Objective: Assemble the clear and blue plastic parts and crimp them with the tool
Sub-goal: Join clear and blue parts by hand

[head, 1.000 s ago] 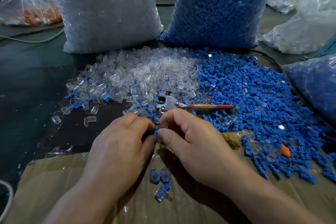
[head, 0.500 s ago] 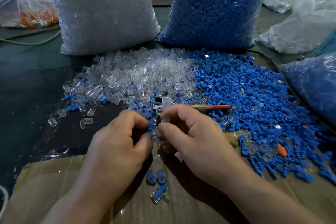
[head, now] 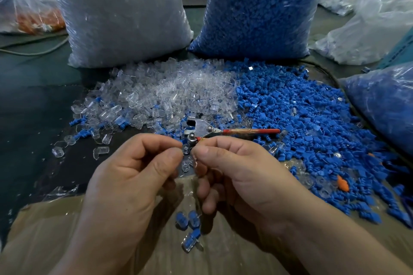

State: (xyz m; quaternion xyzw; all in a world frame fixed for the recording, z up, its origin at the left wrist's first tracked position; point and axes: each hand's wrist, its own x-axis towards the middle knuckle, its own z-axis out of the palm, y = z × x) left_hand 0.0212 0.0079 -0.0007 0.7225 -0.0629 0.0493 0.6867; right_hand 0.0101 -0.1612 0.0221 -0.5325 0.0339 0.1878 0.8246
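Both hands have come up off the pile and turned, so the thumbs now show. They were low, picking among the loose bits. Now the left hand (head: 134, 185) and the right hand (head: 241, 181) are close together, fingertips almost touching. Each one pinches the same small clear part (head: 186, 149), held up in the air just in front of the crimp tool (head: 201, 128).

I think the picking is done and the fitting has begun. I cannot tell if a blue piece is inside the clear part yet; the fingers hide too much.

The crimp tool lies on the table with its red handle pointing right, and no hand is on it. It sits where the clear pile (head: 167, 96) meets the blue pile (head: 301, 118). So the squeeze with the tool is not done yet.

A few finished pieces (head: 187, 219), clear with blue inside, lie on the cardboard (head: 44, 241) under the hands.
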